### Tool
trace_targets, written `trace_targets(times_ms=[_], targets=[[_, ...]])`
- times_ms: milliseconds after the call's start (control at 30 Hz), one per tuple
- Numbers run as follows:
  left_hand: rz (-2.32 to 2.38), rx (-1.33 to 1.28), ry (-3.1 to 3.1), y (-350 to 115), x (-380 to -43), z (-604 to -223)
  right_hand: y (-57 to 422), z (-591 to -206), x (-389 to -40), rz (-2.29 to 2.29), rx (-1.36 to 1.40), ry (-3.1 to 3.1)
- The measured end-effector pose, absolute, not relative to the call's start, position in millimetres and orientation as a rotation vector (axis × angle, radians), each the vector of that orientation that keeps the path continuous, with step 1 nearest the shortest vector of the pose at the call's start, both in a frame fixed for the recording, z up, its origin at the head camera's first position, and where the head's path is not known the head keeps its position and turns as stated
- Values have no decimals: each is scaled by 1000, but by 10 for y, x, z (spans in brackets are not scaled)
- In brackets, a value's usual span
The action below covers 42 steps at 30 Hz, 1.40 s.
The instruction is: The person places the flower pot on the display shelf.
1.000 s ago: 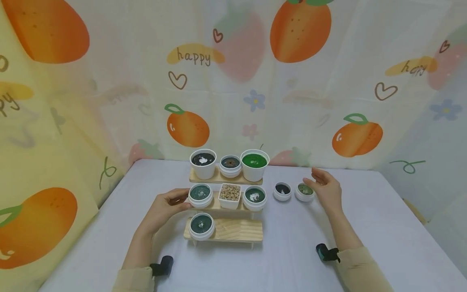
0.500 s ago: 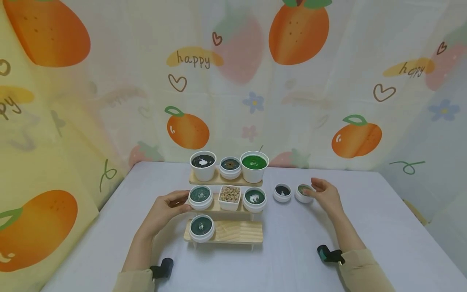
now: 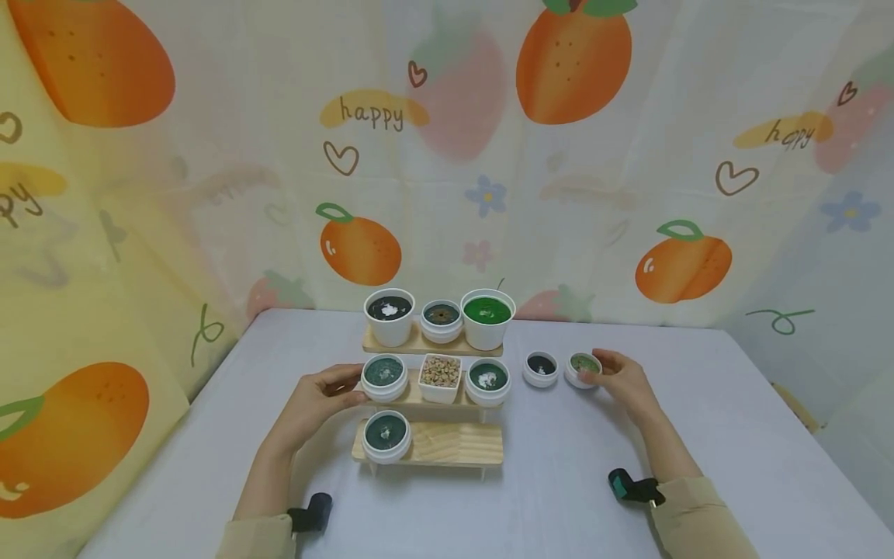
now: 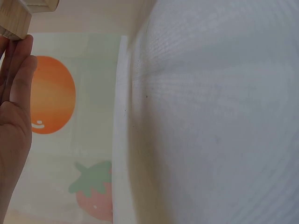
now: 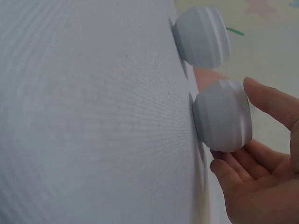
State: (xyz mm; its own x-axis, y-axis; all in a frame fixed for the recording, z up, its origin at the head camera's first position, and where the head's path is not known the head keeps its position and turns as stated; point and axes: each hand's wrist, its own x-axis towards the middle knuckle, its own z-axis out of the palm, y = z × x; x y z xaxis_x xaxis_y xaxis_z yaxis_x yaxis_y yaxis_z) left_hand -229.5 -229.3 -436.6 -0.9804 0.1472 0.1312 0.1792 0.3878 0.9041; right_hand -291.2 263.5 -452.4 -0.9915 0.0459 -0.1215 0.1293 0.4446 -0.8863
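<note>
In the head view, my right hand (image 3: 625, 382) holds a small round white pot (image 3: 583, 372) with speckled green content, the thumb on its near side and the fingers at its right. The right wrist view shows this pot (image 5: 223, 116) between thumb (image 5: 271, 100) and fingers, its base at the tablecloth. A similar pot (image 3: 541, 369) with dark content stands just left of it. My left hand (image 3: 317, 400) touches the left end of the middle wooden shelf (image 3: 414, 395), beside a white pot (image 3: 384, 376). In the left wrist view, extended fingers (image 4: 21, 81) meet the wood's end (image 4: 15, 19).
On the top shelf (image 3: 414, 341) stand two taller white cups and a low pot. The middle shelf also carries a square dish (image 3: 440, 378) of tan bits and a pot (image 3: 487, 382). One pot (image 3: 386, 436) sits left on the bottom shelf (image 3: 457, 440). A printed curtain (image 3: 447, 194) hangs behind.
My right hand has come down and left, from beside the green-speckled pot to a hold on it. The left hand has stayed at the shelf end; the pots have not visibly moved.
</note>
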Motion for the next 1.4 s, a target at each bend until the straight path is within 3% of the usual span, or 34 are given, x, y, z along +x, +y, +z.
trace_targets(times_ms=[833,1400], targets=[[-1699,-289,-2606,-2290,-2294,-4365,2639,-4548,-2898,-1533,182,2676],[-1707,-304,-2589,-2287,-2291,-4352,2505,-4312,-2867,-1606,131,2706]])
